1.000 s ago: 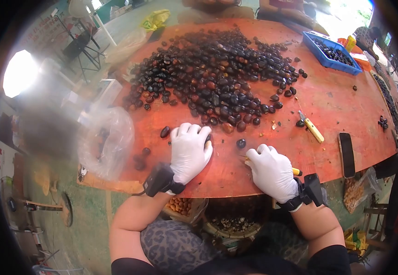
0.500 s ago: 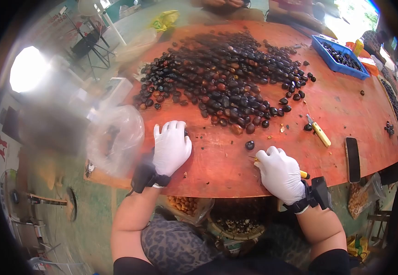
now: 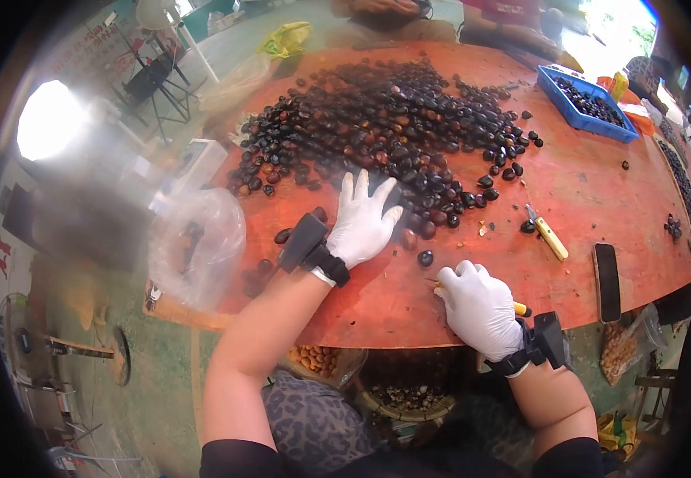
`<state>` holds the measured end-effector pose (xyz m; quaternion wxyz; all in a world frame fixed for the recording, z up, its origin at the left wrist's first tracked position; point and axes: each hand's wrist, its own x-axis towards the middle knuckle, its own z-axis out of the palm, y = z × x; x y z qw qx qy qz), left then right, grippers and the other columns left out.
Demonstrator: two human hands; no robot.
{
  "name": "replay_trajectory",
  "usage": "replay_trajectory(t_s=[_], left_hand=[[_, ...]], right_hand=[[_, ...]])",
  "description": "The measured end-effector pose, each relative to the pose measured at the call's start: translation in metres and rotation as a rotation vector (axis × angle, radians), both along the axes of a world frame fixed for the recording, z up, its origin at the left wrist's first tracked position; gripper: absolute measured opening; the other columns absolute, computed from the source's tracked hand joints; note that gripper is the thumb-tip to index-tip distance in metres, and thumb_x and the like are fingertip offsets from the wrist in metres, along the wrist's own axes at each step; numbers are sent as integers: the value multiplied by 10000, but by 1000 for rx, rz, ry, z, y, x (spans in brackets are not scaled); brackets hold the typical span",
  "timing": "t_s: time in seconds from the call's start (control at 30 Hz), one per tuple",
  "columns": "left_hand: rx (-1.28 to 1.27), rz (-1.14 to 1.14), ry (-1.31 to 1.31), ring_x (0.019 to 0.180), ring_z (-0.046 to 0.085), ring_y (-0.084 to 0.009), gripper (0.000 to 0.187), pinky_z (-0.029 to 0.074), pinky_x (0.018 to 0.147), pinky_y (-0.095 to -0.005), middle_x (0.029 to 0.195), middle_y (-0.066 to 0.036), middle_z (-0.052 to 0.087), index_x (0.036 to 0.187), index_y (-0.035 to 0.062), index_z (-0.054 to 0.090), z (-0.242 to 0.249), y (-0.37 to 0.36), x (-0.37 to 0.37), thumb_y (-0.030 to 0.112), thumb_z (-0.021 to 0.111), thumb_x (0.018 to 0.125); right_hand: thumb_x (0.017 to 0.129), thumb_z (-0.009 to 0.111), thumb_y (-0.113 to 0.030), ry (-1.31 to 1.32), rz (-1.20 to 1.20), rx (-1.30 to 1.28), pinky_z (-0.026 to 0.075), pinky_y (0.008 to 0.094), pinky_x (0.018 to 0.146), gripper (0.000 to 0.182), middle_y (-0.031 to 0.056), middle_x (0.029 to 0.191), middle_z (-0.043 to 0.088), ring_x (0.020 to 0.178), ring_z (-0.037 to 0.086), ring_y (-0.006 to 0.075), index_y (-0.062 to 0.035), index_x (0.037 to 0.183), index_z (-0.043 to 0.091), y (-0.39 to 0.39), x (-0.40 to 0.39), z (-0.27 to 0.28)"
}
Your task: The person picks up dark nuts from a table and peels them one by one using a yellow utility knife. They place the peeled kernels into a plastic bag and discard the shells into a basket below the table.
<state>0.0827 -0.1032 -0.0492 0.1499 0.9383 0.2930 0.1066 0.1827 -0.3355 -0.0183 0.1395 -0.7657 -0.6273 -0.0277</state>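
Observation:
My left hand point(image 3: 363, 223), in a white glove, reaches to the lower edge of a large pile of dark nuts point(image 3: 409, 119) with its fingers spread. My right hand point(image 3: 481, 311), also gloved, is closed around a yellow-handled knife point(image 3: 523, 309) near the table's front edge; a bit of its blade shows left of the fingers. One dark nut point(image 3: 425, 258) lies alone between the two hands. Several nuts point(image 3: 259, 275) lie left of my left forearm, partly blurred.
A yellow cutter point(image 3: 548, 233) and a phone point(image 3: 607, 282) lie to the right on the red table point(image 3: 584, 191). A blue tray point(image 3: 632, 135) of nuts stands at the back right. A plastic bag point(image 3: 202, 247) is at the left. People sit across the table.
My left hand has moved right and forward to the pile and spread its fingers. Several nuts now lie left of its forearm. My right hand has barely moved.

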Motion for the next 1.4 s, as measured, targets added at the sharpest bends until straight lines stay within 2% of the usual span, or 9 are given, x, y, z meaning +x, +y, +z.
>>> replay_trajectory(t_s=[0.2, 0.37, 0.47, 0.53, 0.6, 0.8, 1.1, 1.27, 1.4], left_hand=[[255, -204, -7, 1423, 173, -599, 658, 152, 1193, -611, 1568, -367, 216, 1522, -32, 323, -2, -29, -26, 293, 546, 994], [44, -141, 23, 1506, 140, -486, 685, 139, 1217, -572, 1633, -253, 200, 1574, 16, 231, 11, -64, -41, 291, 520, 1017], [-11, -139, -185, 1508, 203, -442, 637, 140, 1215, -578, 1619, -231, 263, 1571, 27, 259, 14, -54, -50, 241, 505, 1024], [170, -80, -434, 1336, 467, -408, 459, 335, 1147, -487, 1406, -212, 544, 1404, 9, 513, 24, -23, -52, 70, 556, 951], [202, 13, -336, 1176, 560, -384, 306, 448, 1024, -442, 1189, -166, 652, 1185, 22, 649, 28, 15, -58, 35, 615, 881], [10, 63, -110, 1031, 621, -348, 163, 500, 905, -418, 1008, -151, 658, 993, 36, 689, 25, 36, -67, 37, 668, 831], [-144, 146, -136, 1032, 664, -339, 188, 517, 920, -396, 1053, -162, 705, 1054, -3, 691, 44, 26, -119, 64, 627, 891], [190, -184, -237, 1044, 624, -356, 232, 490, 947, -412, 1088, -140, 685, 1047, 30, 690, 52, 8, -101, 69, 699, 818], [40, -287, -176, 1002, 633, -331, 284, 504, 921, -387, 1094, -131, 665, 1098, 41, 675, 37, -17, -82, 45, 704, 816]], right_hand=[[889, 662, -229, -16, 0, -5, 532, 386, 577, 147, 100, 859, 585, 806, 637, 270, -104, 914, 590, -2, -1, 1], [880, 669, -230, -51, 13, -4, 531, 387, 578, 151, 99, 863, 586, 812, 633, 270, -102, 920, 600, 1, -8, 0], [881, 671, -235, -47, 9, -19, 532, 386, 579, 156, 98, 869, 588, 815, 635, 270, -102, 923, 599, 1, -6, 0], [878, 674, -226, -31, 6, -21, 531, 406, 588, 160, 100, 855, 582, 814, 635, 287, -100, 936, 594, 2, -6, 0], [877, 677, -222, -17, 2, -26, 530, 417, 594, 162, 102, 849, 579, 814, 634, 297, -99, 940, 591, 1, -7, -1], [872, 686, -216, 2, 0, -21, 530, 418, 606, 160, 103, 851, 577, 818, 633, 299, -99, 926, 591, 3, -6, 0], [890, 666, -236, -20, 19, -15, 540, 404, 581, 162, 103, 857, 588, 805, 640, 281, -97, 920, 588, 3, -5, 1], [894, 661, -236, -32, 12, -14, 538, 404, 574, 162, 99, 848, 582, 796, 637, 280, -97, 932, 586, 3, -6, -1], [893, 664, -228, -22, 19, -4, 534, 406, 574, 160, 100, 848, 580, 796, 632, 282, -98, 938, 584, 2, -5, 0]])
